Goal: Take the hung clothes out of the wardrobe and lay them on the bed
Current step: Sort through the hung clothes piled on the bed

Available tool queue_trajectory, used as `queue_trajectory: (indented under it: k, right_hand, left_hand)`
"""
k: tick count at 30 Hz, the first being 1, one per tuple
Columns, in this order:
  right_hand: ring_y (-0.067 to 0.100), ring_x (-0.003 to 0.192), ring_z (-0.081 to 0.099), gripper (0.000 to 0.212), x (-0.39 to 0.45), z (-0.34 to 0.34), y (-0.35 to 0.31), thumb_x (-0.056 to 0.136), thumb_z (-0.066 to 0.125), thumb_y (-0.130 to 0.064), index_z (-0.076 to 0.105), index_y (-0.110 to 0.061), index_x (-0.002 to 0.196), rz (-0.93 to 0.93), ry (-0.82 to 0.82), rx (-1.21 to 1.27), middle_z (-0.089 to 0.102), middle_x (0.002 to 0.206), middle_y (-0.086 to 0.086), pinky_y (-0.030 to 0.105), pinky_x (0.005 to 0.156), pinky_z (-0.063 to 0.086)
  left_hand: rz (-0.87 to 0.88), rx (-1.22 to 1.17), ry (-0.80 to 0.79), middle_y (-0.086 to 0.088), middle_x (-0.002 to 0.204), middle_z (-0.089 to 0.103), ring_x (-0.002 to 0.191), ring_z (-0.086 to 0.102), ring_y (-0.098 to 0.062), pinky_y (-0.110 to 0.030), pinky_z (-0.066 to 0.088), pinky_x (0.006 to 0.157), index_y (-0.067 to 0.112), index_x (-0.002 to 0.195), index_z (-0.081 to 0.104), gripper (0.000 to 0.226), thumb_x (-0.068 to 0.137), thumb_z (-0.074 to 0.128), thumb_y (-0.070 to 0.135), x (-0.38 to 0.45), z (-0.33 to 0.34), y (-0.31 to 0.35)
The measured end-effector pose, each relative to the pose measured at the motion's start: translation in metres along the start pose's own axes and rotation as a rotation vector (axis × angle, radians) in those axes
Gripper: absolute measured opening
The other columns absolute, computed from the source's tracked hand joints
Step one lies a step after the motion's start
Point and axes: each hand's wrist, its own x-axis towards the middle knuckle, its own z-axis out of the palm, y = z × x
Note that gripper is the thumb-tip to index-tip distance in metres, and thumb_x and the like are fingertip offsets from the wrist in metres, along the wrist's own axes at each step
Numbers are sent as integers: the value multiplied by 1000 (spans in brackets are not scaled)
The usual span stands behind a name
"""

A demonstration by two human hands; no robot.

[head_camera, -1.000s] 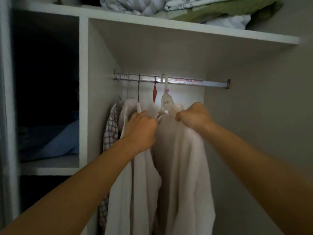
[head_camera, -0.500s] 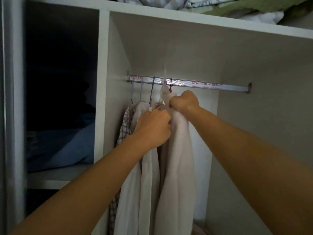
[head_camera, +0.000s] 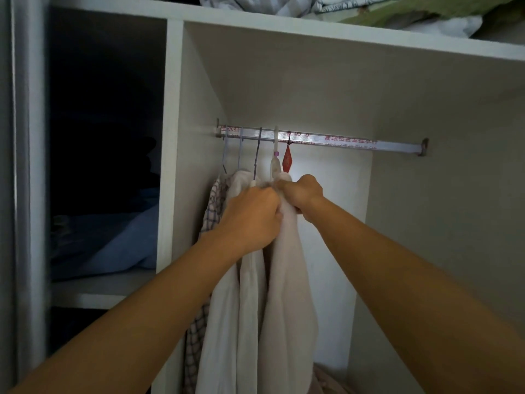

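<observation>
Gripping pale garments, white wardrobe, metal rail

Both hands grip hung pale clothes.

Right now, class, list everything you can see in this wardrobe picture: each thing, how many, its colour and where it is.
clothes rail: one, silver with red print, across the hanging bay.
hangers: four hooks on the rail's left end.
red tag: one, hanging from the rail.
white garments: about three, hanging bunched.
checked shirt: one, leftmost.
blue fabric: a pile, left compartment shelf.
bedding: striped, white and green, top shelf.
left hand: gripping the white garments.
right hand: gripping the white garments near the hanger.
</observation>
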Motion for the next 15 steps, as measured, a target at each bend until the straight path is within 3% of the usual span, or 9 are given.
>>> queue_trajectory:
  k: [3, 6, 11, 15]
  right_hand:
    - [27, 82, 69, 32, -7, -9, 9, 89, 63, -41, 58, -10, 86, 0, -37, 13, 67, 95, 12, 35, 66, 61]
    - [23, 73, 70, 33, -19, -25, 27, 95, 58, -37, 64, -5, 99, 7, -100, -48, 70, 90, 11, 31, 62, 60]
    - [20, 82, 69, 26, -54, -61, 63, 91, 68, -30, 68, -6, 101, -26, -263, -226, 70, 95, 8, 29, 72, 58]
    - [16, 92, 63, 30, -91, -97, 94, 83, 75, -38, 67, -18, 104, -112, -383, -428, 65, 99, -1, 23, 72, 49]
  left_hand:
    - [-10, 80, 87, 0, 87, 62, 92, 58, -22, -31, 35, 75, 11, 83, 62, 17, 92, 53, 22, -6, 1, 7]
    - [-8, 148, 167, 3, 97, 66, 98, 58, -20, -32, 30, 81, 19, 101, 66, 16, 91, 56, 27, -13, 1, 15]
    - [-137, 69, -33, 6, 93, 67, 90, 63, -17, -26, 41, 68, 25, 92, 62, 15, 89, 63, 39, -27, 10, 25]
    - [-133, 90, -218, 6, 105, 64, 97, 62, -16, -28, 41, 72, 33, 115, 58, 35, 86, 63, 51, -55, 23, 39]
